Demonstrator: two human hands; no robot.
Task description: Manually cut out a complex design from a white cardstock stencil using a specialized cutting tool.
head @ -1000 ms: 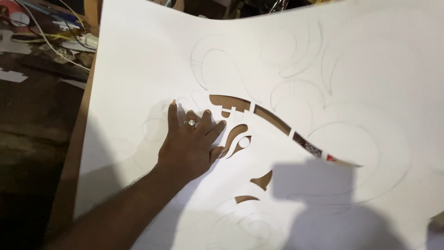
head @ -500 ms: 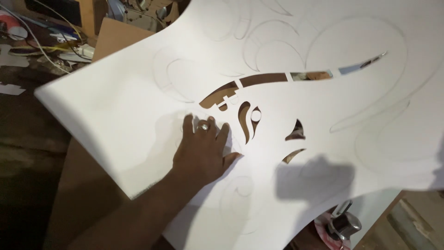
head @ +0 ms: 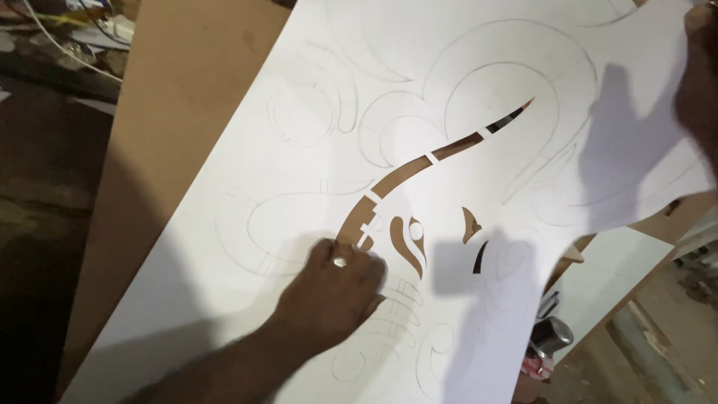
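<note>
Left hand (head: 336, 288) flat on paper stencil (head: 479, 90)

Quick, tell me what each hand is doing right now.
Left hand: open, fingers pressed flat on the white sheet.
Right hand: at the sheet's top right edge; grip cannot be told.

Bare left hand (head: 336, 295) with silver ring (head: 339, 262), bare forearm lower left of frame, no sleeve

No packages, labels, signs or screens clearly visible; small red-and-white patterned object (head: 532, 366) at lower right, beneath sheet edge, too hidden to identify as packaging.
</note>
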